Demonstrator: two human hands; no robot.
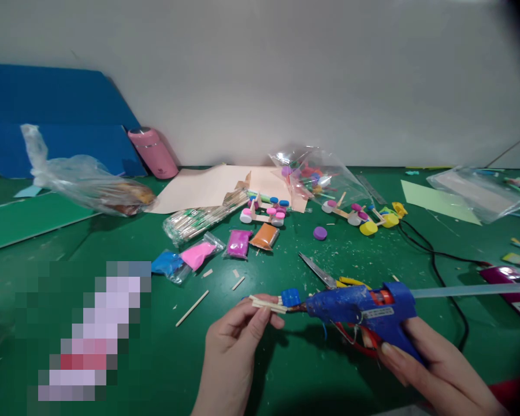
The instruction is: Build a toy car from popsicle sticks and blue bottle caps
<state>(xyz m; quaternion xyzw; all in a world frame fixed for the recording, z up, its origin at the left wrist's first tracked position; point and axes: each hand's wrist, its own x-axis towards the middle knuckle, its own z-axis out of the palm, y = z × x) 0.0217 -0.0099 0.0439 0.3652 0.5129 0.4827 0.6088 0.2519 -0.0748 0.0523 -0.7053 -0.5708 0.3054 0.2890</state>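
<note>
Between thumb and fingers, my left hand (241, 341) pinches a few short pale wooden sticks (268, 304), held level above the green table. My right hand (433, 358) is wrapped round the handle of a blue glue gun (355, 306), with fingers at its red trigger. The nozzle points left and meets the right end of the sticks. A long clear glue stick (472, 289) juts from the gun's back. A blue piece (291, 297) sits just behind the sticks near the nozzle. Whether it touches them I cannot tell.
Scissors (318, 270) lie behind the gun. Clay packets (238, 244), bagged sticks (203, 216) and small stick-and-clay models (264, 214) stand farther back. A loose stick (192, 308) lies left. A black cable (435, 271) runs right. A pink bottle (153, 153) leans at the back.
</note>
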